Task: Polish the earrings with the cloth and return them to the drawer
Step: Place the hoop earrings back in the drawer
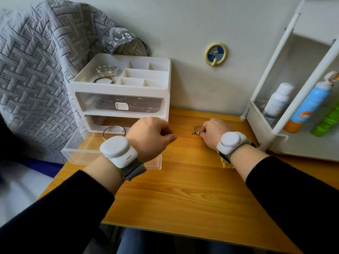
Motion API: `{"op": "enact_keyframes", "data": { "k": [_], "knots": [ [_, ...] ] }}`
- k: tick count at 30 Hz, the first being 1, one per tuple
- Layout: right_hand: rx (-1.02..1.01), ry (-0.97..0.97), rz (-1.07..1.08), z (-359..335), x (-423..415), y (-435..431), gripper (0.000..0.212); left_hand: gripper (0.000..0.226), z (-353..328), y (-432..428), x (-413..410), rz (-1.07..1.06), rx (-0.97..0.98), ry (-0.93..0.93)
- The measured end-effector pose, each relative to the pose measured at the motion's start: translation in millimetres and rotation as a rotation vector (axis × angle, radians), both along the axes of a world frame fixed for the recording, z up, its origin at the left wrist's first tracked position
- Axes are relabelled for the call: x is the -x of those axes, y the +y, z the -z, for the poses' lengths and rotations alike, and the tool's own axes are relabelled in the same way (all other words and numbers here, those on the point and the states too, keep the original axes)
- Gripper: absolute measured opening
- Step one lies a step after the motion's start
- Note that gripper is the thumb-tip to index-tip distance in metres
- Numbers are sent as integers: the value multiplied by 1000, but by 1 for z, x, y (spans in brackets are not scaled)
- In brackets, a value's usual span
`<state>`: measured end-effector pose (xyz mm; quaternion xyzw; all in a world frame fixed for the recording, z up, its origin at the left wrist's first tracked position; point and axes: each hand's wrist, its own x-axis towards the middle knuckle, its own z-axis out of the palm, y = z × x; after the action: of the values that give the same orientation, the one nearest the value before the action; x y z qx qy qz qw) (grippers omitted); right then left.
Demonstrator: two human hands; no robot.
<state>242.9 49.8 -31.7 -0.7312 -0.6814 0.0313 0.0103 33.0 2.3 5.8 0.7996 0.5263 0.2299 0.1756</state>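
A silver hoop earring (pixel 197 129) lies on the wooden table (pixel 183 189), and my right hand (pixel 213 133) pinches it at its right side. A corner of yellow cloth (pixel 226 163) peeks out from under my right wrist. My left hand (pixel 149 137) hovers at the right end of the pulled-out clear lower drawer (pixel 82 153), its fingers curled under with nothing visible in them. A large metal ring (pixel 113 132) lies in that drawer. The drawer belongs to a white jewellery organizer (pixel 119 87) at the table's back left.
The organizer's upper drawer (pixel 121 105) is closed, and bracelets (pixel 106 74) sit in its top tray. A white rack (pixel 275 125) at the right holds several bottles. A grey quilted cover (pixel 36 70) drapes at the left. A round hook (pixel 216 54) is on the wall.
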Motion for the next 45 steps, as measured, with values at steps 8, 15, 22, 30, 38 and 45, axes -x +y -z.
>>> {"op": "enact_keyframes", "data": {
  "k": [8,15,22,30,38,45],
  "knots": [
    [33,-11,1,-1,7,-7,23,14,2,-1,7,4,-5,-7],
    [-26,157,7,-7,11,-23,11,17,-1,-6,16,-28,-51,-38],
    [-210,246,-63,-19,20,-53,10,17,-3,-15,34,-86,-77,-60],
    [-360,316,-256,-49,56,-95,8,15,-1,-25,70,-188,-81,-99],
    [-390,344,-425,-64,108,-92,8,14,1,-30,104,-280,-140,-83],
    [-230,267,-528,-54,144,-68,12,15,10,-31,129,-309,-143,-32]
  ]
}}
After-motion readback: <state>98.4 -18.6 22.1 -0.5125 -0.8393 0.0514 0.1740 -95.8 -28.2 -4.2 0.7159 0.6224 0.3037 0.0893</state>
